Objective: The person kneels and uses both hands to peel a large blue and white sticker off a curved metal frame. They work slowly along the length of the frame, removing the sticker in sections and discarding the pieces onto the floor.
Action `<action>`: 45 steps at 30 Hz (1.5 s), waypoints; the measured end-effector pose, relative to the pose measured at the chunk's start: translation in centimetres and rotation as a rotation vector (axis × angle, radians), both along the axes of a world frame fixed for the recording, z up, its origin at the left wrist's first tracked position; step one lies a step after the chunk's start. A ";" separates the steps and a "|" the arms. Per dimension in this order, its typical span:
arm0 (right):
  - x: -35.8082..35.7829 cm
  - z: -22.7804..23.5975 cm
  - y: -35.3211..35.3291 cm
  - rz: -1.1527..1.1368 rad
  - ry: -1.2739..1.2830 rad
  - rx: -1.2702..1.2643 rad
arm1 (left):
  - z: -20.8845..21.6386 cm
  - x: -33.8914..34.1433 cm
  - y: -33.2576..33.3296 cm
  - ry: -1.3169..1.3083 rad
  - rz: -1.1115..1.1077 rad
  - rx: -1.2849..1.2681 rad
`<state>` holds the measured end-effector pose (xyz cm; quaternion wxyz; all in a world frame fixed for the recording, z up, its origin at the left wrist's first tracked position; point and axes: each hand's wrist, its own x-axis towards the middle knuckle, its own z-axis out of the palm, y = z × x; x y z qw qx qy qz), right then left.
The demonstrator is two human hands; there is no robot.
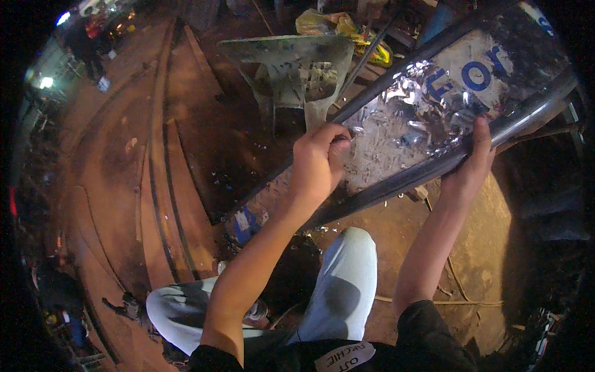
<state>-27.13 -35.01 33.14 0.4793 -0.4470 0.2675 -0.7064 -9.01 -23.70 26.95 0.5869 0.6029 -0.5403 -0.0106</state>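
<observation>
A long sign panel [378, 170] with blue lettering and dark raised rails along its sides lies slanted in front of me, from lower left to upper right. Its face is scuffed, with crumpled shiny film scraps [414, 87] scattered over it. My left hand [317, 155] is closed at the middle of the panel, fingers curled in; what they pinch, if anything, is hidden. Over the near rail [396, 186], my right hand [472, 152] grips the panel's edge. Its thumb lies on top while the other fingers are mostly out of sight underneath.
A worn plastic stool [285, 56] stands just beyond the panel, with a yellow plastic bag [325, 23] behind it. Long thin strips [162, 155] lie on the brown floor at left. A cord [462, 302] runs across the ground near my right arm.
</observation>
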 end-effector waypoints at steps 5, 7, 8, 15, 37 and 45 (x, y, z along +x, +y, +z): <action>0.2 0.1 0.4 0.038 -0.033 -0.014 | 0.1 -0.8 0.9 -0.035 0.088 -0.081; 0.3 0.1 0.4 0.047 -0.048 -0.001 | 0.0 -1.5 1.0 -0.106 0.157 -0.119; 0.3 0.1 0.4 0.046 -0.053 0.012 | -0.1 -1.4 0.9 -0.091 0.137 -0.104; 0.4 0.1 0.2 0.032 -0.084 0.061 | -0.3 -0.8 -0.3 -0.083 0.116 -0.022; 0.5 0.5 0.8 0.019 -0.048 0.053 | -0.2 -1.0 0.8 -0.152 0.113 -0.140; 0.5 0.4 0.5 0.015 -0.052 0.056 | -0.6 -0.5 -0.5 -0.120 0.057 -0.128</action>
